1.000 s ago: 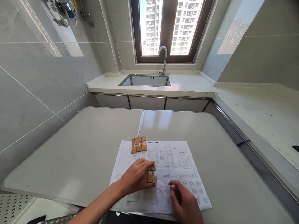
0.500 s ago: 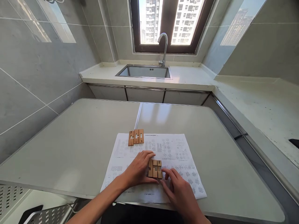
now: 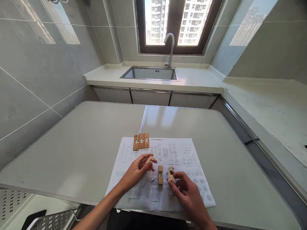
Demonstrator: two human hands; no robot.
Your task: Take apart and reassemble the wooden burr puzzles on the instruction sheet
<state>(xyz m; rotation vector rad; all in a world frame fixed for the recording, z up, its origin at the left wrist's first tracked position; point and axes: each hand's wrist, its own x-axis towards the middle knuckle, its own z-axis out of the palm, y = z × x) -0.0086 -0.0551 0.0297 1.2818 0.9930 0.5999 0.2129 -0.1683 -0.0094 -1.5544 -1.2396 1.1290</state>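
Observation:
Over the printed sheet point(image 3: 134, 195), my left hand point(image 3: 139, 168) pinches a small notched wooden block point(image 3: 150, 159) between thumb and fingers. My right hand point(image 3: 188, 191) grips another notched wooden block point(image 3: 171, 175), which is tilted and bears a dark mark at its far end. Between the hands, a third notched block point(image 3: 160, 175) lies untouched on the paper. Three flat wooden pieces point(image 3: 141, 141) with cut-outs and numbers lie side by side across the sheet's far left edge.
The sheet rests near the front edge of a pale table point(image 3: 72, 153). Beyond it are a counter point(image 3: 196, 76), a sink point(image 3: 148, 73) and a faucet point(image 3: 170, 48) below a window. A perforated metal rack point(image 3: 52, 222) stands at the lower left, below the table.
The three blocks that lay together between my hands are now apart. My left hand has lifted one up and left, my right hand has taken one to the right, and the middle one stays down.

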